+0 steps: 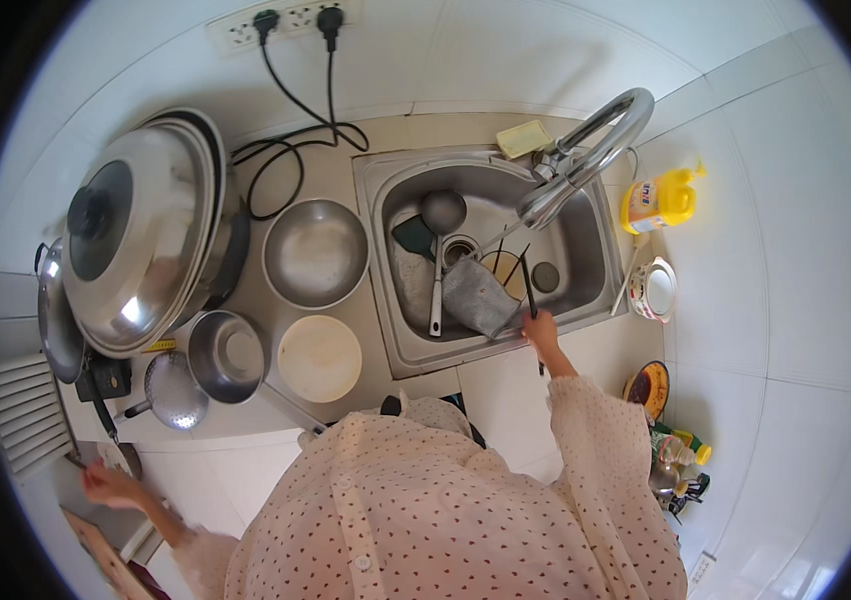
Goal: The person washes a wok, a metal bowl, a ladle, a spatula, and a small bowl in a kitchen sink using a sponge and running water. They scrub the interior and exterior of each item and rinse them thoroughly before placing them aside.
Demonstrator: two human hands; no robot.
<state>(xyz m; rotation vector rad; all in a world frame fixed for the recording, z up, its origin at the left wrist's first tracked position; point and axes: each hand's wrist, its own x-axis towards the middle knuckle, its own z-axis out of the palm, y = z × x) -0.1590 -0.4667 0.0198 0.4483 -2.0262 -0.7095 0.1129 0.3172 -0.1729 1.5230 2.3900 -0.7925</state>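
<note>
At the front edge of the sink, my right hand (pixel 540 331) grips black chopsticks (pixel 529 289), their far ends reaching over the basin. A grey cloth (pixel 479 296) lies just left of them, partly covering a pale bowl (pixel 517 283) with more dark sticks in it. A metal ladle (pixel 444 213) and a dark turner (pixel 415 236) rest in the stainless steel sink (pixel 389 330). Far to the left, my left hand (pixel 111 484) is beside a slatted white rack; its fingers are curled near a small dark piece, and whether it holds that is unclear.
A curved faucet (pixel 605 169) overhangs the sink. Left of it stand a metal bowl (pixel 316 253), a pale round dish (pixel 319 358), a small pot (pixel 226 356), a skimmer (pixel 176 391) and a large lidded pot (pixel 147 232). A yellow bottle (pixel 658 201) stands at right.
</note>
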